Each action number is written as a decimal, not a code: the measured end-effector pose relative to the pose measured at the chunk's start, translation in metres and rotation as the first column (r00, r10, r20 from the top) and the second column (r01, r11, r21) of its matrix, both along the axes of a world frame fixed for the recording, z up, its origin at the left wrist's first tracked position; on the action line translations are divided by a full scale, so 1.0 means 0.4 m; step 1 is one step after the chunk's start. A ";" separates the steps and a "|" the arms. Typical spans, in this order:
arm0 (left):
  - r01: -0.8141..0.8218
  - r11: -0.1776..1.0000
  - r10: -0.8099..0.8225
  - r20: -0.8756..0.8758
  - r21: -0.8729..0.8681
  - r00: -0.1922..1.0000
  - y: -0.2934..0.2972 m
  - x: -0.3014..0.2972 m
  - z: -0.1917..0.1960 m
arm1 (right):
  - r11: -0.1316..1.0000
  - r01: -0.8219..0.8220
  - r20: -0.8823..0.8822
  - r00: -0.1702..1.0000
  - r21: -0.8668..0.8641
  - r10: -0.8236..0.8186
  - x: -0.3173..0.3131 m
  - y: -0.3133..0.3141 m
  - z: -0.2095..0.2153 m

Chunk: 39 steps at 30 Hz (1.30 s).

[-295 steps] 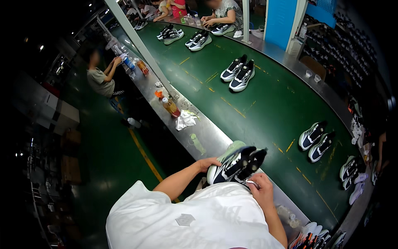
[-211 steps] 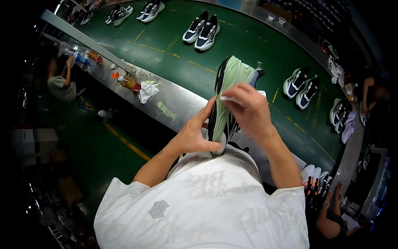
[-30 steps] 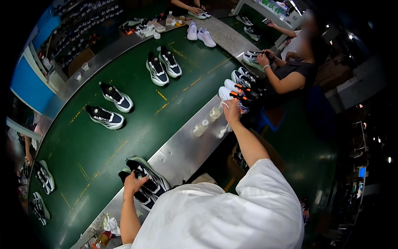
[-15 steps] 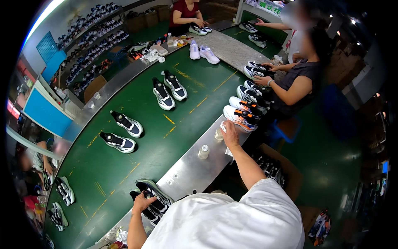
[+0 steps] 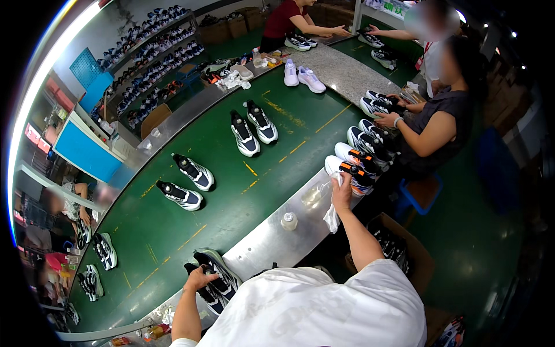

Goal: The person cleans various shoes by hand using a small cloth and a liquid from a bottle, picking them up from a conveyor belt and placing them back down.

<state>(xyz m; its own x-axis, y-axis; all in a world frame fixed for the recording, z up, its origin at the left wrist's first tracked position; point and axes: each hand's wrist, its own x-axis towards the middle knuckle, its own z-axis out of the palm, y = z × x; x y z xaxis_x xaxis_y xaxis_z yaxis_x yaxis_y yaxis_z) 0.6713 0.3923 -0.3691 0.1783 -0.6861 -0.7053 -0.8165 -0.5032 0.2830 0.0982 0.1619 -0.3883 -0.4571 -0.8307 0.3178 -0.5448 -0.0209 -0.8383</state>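
Observation:
My left hand (image 5: 198, 280) is closed on the upper of a dark sneaker with a white sole (image 5: 209, 296). Its partner sneaker (image 5: 222, 270) stands right beside it, at the front edge of the green table. Out to the right, my right hand (image 5: 342, 195) grips a white cloth (image 5: 331, 220) that hangs below the fingers. That hand is next to white sneakers with orange and black parts (image 5: 348, 169). A clear bottle (image 5: 289, 221) stands on the metal strip, and a second clear container (image 5: 312, 198) is left of the cloth.
Navy-and-white sneakers (image 5: 245, 133) stand in pairs on the green table (image 5: 243, 202). A lilac pair (image 5: 303, 78) sits farther back. A co-worker (image 5: 433, 115) at the right handles sneakers (image 5: 378, 104). An open carton (image 5: 416, 248) and an orange-topped stool (image 5: 419, 194) are at the right.
My right hand has moved away from the clear container, and more of the white cloth hangs free. The left hand stays on the sneaker. The whole view has shifted.

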 end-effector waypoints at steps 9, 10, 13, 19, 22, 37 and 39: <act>0.018 1.000 -0.018 0.025 0.014 1.000 0.006 0.016 -0.016 | 1.000 0.021 0.997 0.082 0.008 -0.010 -0.084 -0.016 -0.070; 0.024 1.000 -0.024 0.032 -0.007 0.999 0.009 0.011 -0.012 | 0.999 0.038 0.999 0.039 0.029 -0.030 -0.087 -0.015 -0.068; 0.017 1.000 -0.016 0.041 -0.025 0.999 -0.005 -0.017 0.026 | 0.998 0.058 1.000 0.015 0.022 -0.023 -0.095 -0.016 -0.060; 0.072 0.981 0.009 0.416 -0.178 0.909 0.066 -0.098 0.046 | 1.000 -0.019 0.304 0.953 0.003 0.017 -0.045 0.007 0.060; 0.181 0.916 0.059 0.566 -0.359 0.822 0.100 -0.149 0.041 | 0.985 -0.169 -0.141 0.977 -0.043 0.161 -0.018 0.004 0.068; -0.473 0.683 0.563 -0.013 -0.557 0.827 0.109 -0.188 -0.059 | 0.934 -0.345 -0.534 0.775 0.092 0.338 0.038 0.084 0.105; -0.572 0.613 0.619 -0.120 -0.545 0.776 0.112 -0.175 -0.078 | 0.931 -0.358 -0.510 0.789 0.072 0.343 0.045 0.088 0.125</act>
<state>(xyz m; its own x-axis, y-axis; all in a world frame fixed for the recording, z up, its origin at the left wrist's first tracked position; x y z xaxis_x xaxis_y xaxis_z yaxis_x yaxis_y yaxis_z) 0.6014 0.4370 -0.4004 0.7172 -0.6567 -0.2332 -0.4205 -0.6747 0.6066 0.1161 0.1973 -0.3381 0.0960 -0.8900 0.4457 -0.8410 -0.3121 -0.4419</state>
